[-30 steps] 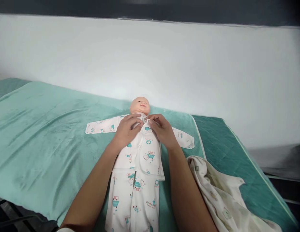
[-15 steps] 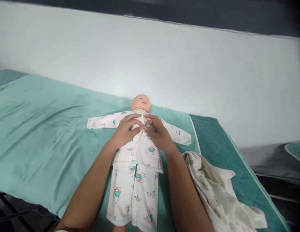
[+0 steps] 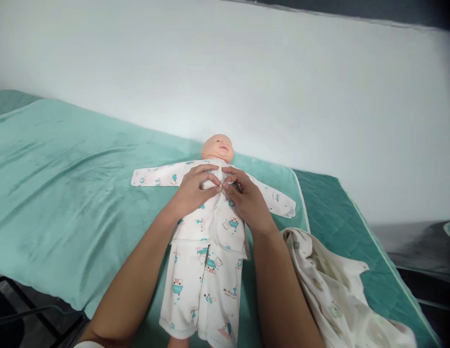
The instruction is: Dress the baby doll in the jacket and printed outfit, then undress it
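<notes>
The left hand and right hand both pinch the little shirt shut on the doll (flat on the green blanket), fingers close together to press its front.

Centre frame, a baby doll lies face up on the teal blanket, dressed in a printed white shirt and trousers. The left hand and right hand meet at the shirt's chest, fingertips pinching the front opening. Lower right, a crumpled patterned cloth sits beside the right forearm.
</notes>
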Motion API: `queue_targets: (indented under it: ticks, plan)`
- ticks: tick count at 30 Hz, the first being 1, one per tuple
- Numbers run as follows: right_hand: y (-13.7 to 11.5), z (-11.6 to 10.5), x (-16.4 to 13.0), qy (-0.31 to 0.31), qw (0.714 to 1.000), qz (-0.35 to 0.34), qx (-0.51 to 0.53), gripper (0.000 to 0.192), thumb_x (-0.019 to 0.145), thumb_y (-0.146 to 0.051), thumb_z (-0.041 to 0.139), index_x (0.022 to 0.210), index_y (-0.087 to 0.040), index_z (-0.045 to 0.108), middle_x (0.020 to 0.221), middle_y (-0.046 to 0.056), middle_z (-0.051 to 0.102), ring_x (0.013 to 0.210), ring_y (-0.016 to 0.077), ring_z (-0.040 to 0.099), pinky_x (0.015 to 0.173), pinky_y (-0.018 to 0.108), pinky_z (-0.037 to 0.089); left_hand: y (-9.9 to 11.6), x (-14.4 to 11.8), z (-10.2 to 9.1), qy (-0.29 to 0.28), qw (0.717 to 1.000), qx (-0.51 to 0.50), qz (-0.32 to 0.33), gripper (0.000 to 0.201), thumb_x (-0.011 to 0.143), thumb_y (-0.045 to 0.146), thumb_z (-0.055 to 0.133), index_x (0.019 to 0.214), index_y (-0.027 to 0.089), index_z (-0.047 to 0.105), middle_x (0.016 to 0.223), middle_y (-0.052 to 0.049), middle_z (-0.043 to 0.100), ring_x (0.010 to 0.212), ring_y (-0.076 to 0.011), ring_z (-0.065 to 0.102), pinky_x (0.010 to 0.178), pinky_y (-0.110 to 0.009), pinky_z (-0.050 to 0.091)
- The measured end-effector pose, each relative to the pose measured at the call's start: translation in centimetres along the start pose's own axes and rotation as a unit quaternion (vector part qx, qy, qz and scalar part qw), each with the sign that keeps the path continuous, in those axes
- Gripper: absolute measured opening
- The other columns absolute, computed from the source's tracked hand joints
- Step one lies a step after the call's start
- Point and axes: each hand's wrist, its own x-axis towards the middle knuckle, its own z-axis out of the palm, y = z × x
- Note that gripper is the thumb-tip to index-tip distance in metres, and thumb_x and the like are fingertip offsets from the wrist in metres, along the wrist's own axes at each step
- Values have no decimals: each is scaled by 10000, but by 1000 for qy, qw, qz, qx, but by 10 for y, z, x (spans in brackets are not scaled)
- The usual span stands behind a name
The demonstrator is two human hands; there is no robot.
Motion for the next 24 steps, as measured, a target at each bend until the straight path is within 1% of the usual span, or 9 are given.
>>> queue_targets:
  ticks: [5, 10, 13, 16, 18, 21, 24]
  plan:
    - [1, 1, -1, 7, 1000, 7, 14, 150, 890, -377, 614, 810, -251, 615, 1354, 33, 570, 1304, 255, 486, 1096, 494, 364, 1, -1, 2, 10, 999, 45, 20, 62, 885, 297, 639, 865, 244, 664, 1372, -19, 583, 1336, -238, 479, 1157, -464, 363]
    - [1, 0, 0, -8, 998, 5, 70, 164, 899, -396, 622, 823, -251, 615, 1366, 30, 562, 1302, 246, 495, 1107, 464, 357, -2, -2, 2, 1, 994, 88, 66, 168, 932, 338, 581, 1052, 266, 674, 1454, -51, 506, 1373, -235, 448, 1159, -441, 356]
    - [3, -2, 1, -17, 997, -2, 74, 200, 908, -421, 612, 814, -244, 610, 1360, 35, 572, 1291, 243, 504, 1099, 444, 371, -3, -2, 2, -3, 993, 95, 73, 151, 941, 332, 564, 999, 264, 685, 1421, -42, 535, 1338, -232, 477, 1138, -429, 381]
    - [6, -4, 2, -24, 998, -13, 58, 223, 916, -449, 594, 824, -246, 596, 1350, 38, 578, 1269, 236, 515, 1073, 431, 400, -4, -1, 0, -6, 994, 79, 76, 147, 949, 334, 548, 962, 252, 669, 1399, -48, 548, 1298, -227, 507, 1101, -418, 417]
    - [6, -6, 2, -25, 998, -39, 35, 189, 911, -445, 604, 875, -260, 610, 1351, 39, 570, 1294, 230, 492, 1093, 432, 383, -4, -1, -2, -17, 995, 62, 82, 162, 964, 321, 517, 961, 243, 659, 1402, -57, 542, 1287, -219, 516, 1086, -406, 428]
    - [6, -9, 3, -46, 997, -67, 1, 147, 900, -421, 626, 938, -280, 629, 1362, 37, 554, 1351, 222, 439, 1139, 436, 331, -4, 0, -6, -34, 995, 38, 90, 188, 980, 302, 477, 975, 240, 654, 1406, -61, 538, 1287, -212, 517, 1074, -396, 436]
    - [6, -10, 2, -58, 997, -45, 0, 146, 887, -420, 638, 897, -275, 630, 1377, 30, 544, 1343, 232, 443, 1107, 439, 363, -3, 0, -8, -40, 995, 39, 83, 170, 969, 296, 492, 953, 242, 653, 1395, -58, 545, 1269, -221, 525, 1054, -400, 446]
